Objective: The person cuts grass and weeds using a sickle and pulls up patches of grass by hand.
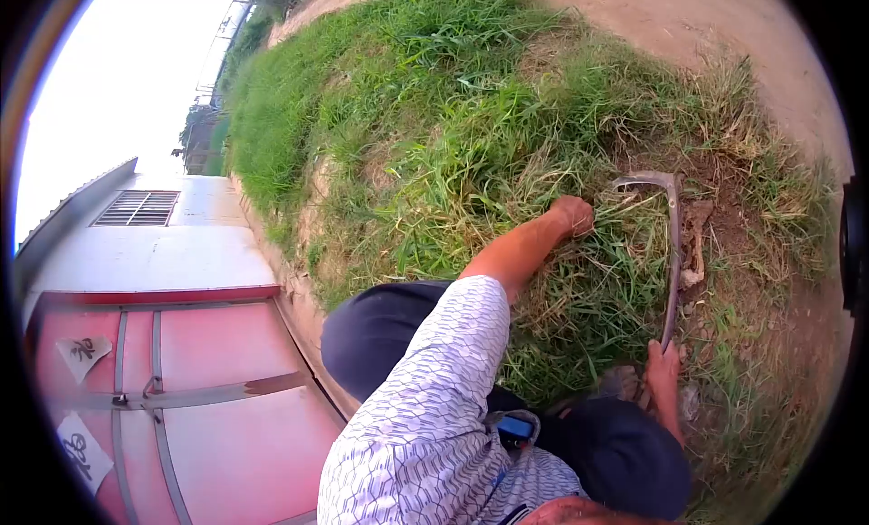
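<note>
My left hand (572,216) is closed in among tall green and dry grass (534,176), its fingers wrapped round some stalks. My right hand (663,367) grips the lower end of the dark handle of a sickle (673,253). The sickle's hooked blade (641,178) points left at the grass, a little above and to the right of my left hand. Loose, flattened grass (579,317) lies between my two hands and my knees. Part of my right forearm is hidden behind my bent knee (625,453).
Bare soil (729,222) with a brownish clod or stone (695,240) lies right of the sickle. A dirt path (724,18) runs beyond the grass. On the left stand a white wall (172,253) and a pink metal door (226,344) with papers on it.
</note>
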`<state>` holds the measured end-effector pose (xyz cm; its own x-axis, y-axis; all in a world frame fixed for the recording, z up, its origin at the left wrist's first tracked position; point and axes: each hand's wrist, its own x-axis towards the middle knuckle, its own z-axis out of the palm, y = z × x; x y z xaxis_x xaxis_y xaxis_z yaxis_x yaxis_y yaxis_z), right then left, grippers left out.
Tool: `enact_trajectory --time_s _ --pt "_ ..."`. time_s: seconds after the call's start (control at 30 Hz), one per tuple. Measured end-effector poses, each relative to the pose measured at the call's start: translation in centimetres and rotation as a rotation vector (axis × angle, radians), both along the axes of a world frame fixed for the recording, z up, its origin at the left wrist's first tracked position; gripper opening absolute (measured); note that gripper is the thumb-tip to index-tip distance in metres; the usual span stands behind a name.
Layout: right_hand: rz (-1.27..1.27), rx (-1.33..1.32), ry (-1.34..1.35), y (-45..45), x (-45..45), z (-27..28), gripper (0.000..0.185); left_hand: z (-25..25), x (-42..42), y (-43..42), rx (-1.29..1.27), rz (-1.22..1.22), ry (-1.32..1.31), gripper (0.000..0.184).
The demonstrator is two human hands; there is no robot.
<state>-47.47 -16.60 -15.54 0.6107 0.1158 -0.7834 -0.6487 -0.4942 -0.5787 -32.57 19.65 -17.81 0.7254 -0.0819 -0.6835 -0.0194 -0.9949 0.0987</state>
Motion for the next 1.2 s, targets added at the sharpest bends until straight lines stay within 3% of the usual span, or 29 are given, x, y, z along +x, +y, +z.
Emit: enact_trajectory --time_s 0.07,0.23,0.37,0.47,0.57,0.67,0.7,0.73,0.83,0.9,0.93,1.0,1.07,1.17,1.2 --pt "0.227 -0.139 -0.258 -1.3 -3.6 -0.9 0.038 1.6 -2.3 1.2 0.0 -0.053 0.024 0.026" --pt "0.173 0.001 0.001 0.5 -8.3 -0.1 0.031 1.9 -3.6 -0.3 -0.083 -0.26 0.125 0.027" --pt "-0.029 0.058 0.085 -6.4 -5.1 0.9 0.026 2.4 -4.4 -2.4 -0.071 -0.422 0.132 0.028" --pt "-0.141 0.125 0.212 -2.7 0.6 5.9 0.024 4.1 -4.2 -3.4 -0.053 -0.467 0.179 0.025" --pt "-0.028 0.114 0.04 -1.4 3.7 3.5 0.024 4.9 -3.6 -2.8 0.061 -0.429 0.237 0.032" --pt "0.073 0.147 -0.019 -2.2 5.4 2.0 0.025 11.5 -3.1 -1.7 0.134 -0.44 0.179 0.029" --pt "0.127 0.126 -0.092 -2.7 5.4 2.0 0.026 13.7 -3.4 -0.6 0.032 -0.417 0.077 0.026" --pt "0.186 0.082 -0.156 -4.1 5.4 2.0 0.027 14.5 -3.2 0.2 0.142 -0.429 0.114 0.026" --pt "0.181 -0.073 -0.034 -7.2 3.8 4.9 0.029 20.4 -2.2 2.0 0.275 -0.372 0.26 0.023" --pt "0.248 -0.052 0.056 -9.9 1.3 6.9 0.03 21.2 -3.7 5.2 0.234 -0.282 0.126 0.02" --pt "0.211 -0.079 0.059 -12.0 -1.5 6.4 0.03 22.7 -3.4 4.7 0.379 -0.322 0.308 0.021" --pt "0.239 -0.11 -0.086 -15.2 -8.2 4.5 0.031 20.1 -5.5 7.8 0.442 -0.369 0.293 0.021" --pt "0.218 -0.157 -0.066 -15.9 -12.6 5.0 0.031 17.8 -7.7 9.1 0.34 -0.363 0.48 0.032" --pt "0.116 -0.17 0.015 -15.1 -16.5 6.5 0.03 15.9 -9.0 10.4 -0.031 -0.015 0.601 0.043" --pt "0.085 -0.167 0.027 -14.7 -17.1 6.7 0.03 15.4 -8.0 9.9 -0.013 -0.073 0.623 0.043"
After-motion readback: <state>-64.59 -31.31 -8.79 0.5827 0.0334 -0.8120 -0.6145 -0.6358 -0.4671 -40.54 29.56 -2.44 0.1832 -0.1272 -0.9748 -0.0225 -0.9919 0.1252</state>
